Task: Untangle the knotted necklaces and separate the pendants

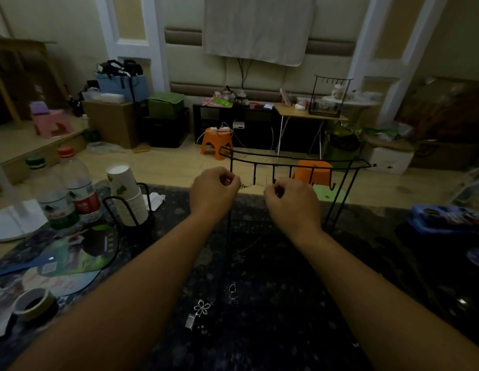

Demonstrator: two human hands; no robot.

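A thin necklace chain (249, 185) stretches between my two hands, just in front of the hooks of a black wire jewellery stand (294, 164). My left hand (214, 190) pinches its left end near the clasp. My right hand (291, 202) pinches the right end. Near the front of the dark table lie a flower pendant (202, 307), a small rectangular pendant (190, 321) and a ring-shaped pendant (232, 288); their chains are too dim to trace.
To the left stand two water bottles (69, 188), a stack of paper cups in a wire holder (128, 199) and a tape roll (32, 303). A blue box (447, 216) sits at the right edge. The stand's mesh base (249, 226) lies under my wrists.
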